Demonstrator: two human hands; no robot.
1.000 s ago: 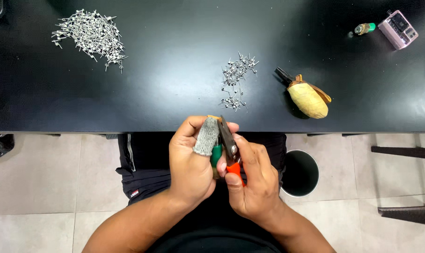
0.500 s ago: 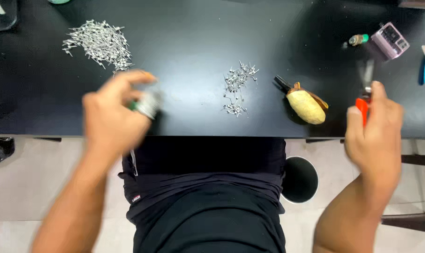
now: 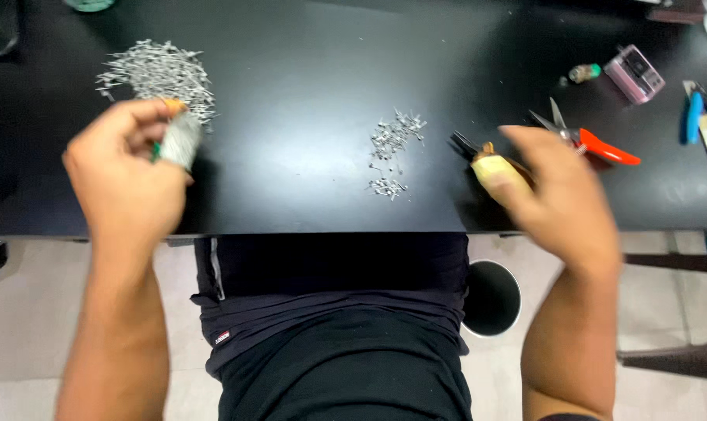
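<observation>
Right hand [image 3: 560, 199] has released the red-handled cutters [image 3: 595, 143], now open over the yellow-handled pliers [image 3: 494, 168]; left hand [image 3: 127, 168] still grips the wire spool [image 3: 180, 139]

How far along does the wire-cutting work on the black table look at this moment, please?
Done: a large pile of cut wire bits and a smaller pile lie on the black table. In hand: the left hand holds a wire spool; the right hand reaches the yellow-handled pliers, beside the red cutters. Left: wire remains on the spool.
</observation>
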